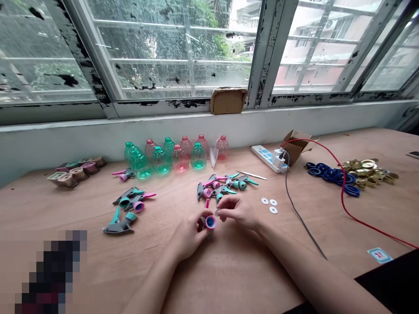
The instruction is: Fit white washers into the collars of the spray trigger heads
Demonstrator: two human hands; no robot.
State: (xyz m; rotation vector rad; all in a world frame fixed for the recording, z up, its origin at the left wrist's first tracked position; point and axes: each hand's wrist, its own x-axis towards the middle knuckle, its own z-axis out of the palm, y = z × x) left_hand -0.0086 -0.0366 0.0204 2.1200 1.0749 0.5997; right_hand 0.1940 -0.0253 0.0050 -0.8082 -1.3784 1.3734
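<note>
My left hand [193,229] is closed around a spray trigger head [210,222], its pink collar turned up toward me with a dark blue inside. Close beside that collar, my right hand [237,212] pinches a small white washer [216,212], mostly covered by the fingertips. Three white washers [273,210] lie flat to the right of my right hand. Just beyond both hands is a pile of grey trigger heads [218,185] with pink or teal parts. More trigger heads [132,200] rest on the left, one teal and grey head [120,223] nearer me.
Green and pink clear bottles [158,160] stand along the wall. A power strip [266,157] with a red cable [343,183] and grey cable is at right, near blue rings [330,174] and brass-coloured parts [368,168]. Tweezers [252,175] lie behind; small blocks [77,173] sit far left.
</note>
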